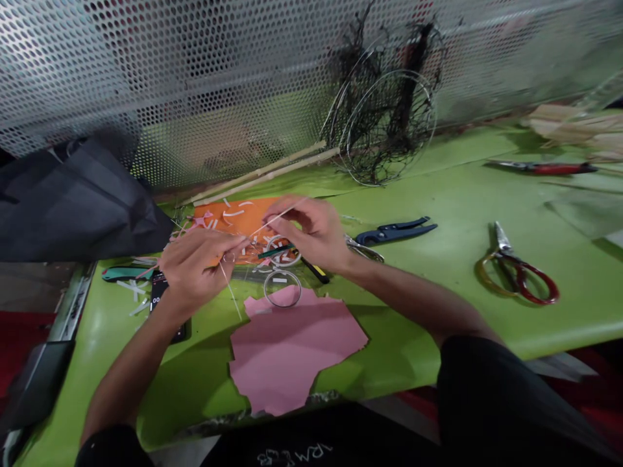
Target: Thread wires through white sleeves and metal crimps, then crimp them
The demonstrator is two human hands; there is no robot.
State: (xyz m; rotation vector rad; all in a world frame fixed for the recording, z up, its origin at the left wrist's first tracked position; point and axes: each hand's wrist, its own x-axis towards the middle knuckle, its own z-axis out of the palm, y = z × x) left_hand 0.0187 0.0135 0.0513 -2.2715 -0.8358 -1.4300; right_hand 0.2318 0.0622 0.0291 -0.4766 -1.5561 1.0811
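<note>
Pale strip (pixel 277 217) pinched, left hand (pixel 199 269), right hand (pixel 309 233), ragged pink paper (pixel 292 357)

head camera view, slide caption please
Left hand and right hand hold a thin pale strip above orange paper, beside pink paper and a wire ring on a green table

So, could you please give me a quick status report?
Left hand, right hand on thin white strip above orange paper. Wire ring nearby. Nothing in the way.

Right hand (pixel 311 233) partly hides the orange sheet (pixel 238 217)
</note>
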